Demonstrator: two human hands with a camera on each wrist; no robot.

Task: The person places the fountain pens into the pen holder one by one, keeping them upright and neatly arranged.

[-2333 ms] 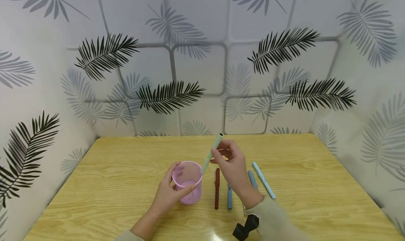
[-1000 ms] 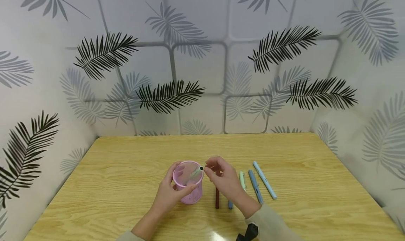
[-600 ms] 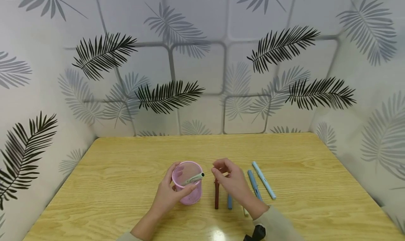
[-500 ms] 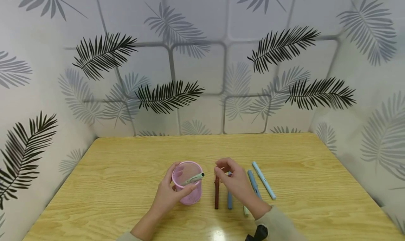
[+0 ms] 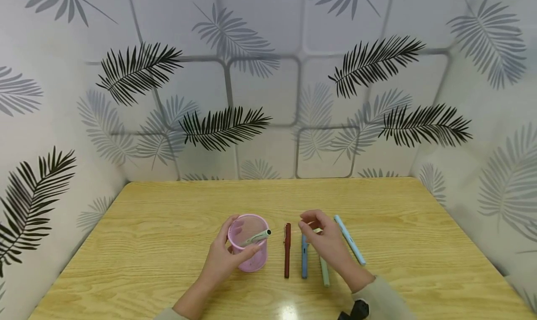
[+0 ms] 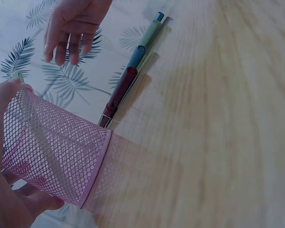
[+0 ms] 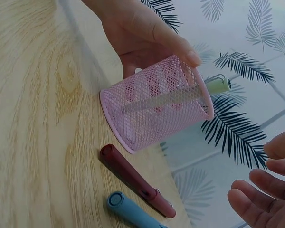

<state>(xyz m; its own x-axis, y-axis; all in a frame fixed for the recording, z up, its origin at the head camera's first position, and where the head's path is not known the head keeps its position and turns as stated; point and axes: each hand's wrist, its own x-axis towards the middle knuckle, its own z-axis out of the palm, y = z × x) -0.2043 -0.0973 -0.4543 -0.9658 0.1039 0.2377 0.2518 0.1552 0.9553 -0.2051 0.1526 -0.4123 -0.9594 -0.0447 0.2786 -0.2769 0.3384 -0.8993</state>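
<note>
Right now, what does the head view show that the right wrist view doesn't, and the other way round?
Only the head view: the green pen and light blue pen on the table, plus the sleeves.

Only the right wrist view: the lower part of the pen in the cup, seen side-on through the mesh, and the round ends of the red pen and blue pen up close.

Both: the left hand gripping the cup, the right hand, the red and blue pens lying down, and the leaf-patterned wall.
</note>
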